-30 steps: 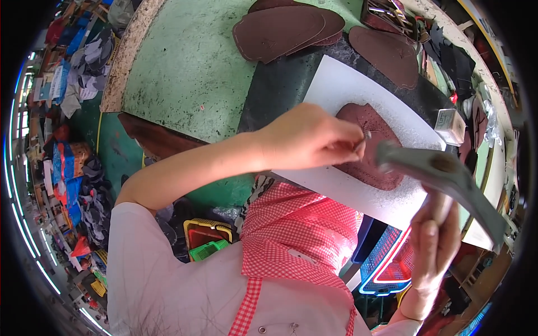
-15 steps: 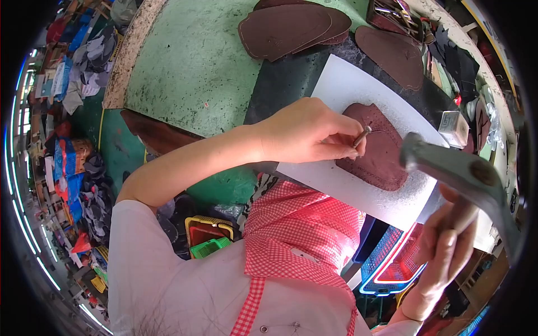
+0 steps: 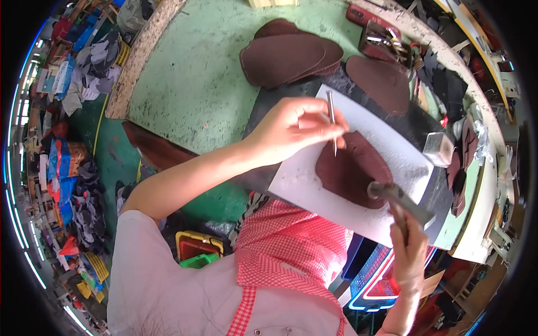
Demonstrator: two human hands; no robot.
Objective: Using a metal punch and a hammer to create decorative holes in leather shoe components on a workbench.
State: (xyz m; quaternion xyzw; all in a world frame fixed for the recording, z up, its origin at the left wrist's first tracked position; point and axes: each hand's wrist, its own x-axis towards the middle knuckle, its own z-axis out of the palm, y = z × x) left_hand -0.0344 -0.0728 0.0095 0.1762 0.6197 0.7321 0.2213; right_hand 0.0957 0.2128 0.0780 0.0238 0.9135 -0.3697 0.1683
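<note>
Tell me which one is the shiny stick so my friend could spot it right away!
Start at the big green table, then find the white board. Toward its top in the picture, the left hand pinches a slim metal rod. Unlike the hammer in the right hand, it is straight, with no head across it.

The leather (image 3: 354, 171) is brown, the apron (image 3: 292, 239) red-and-white checked.
</note>
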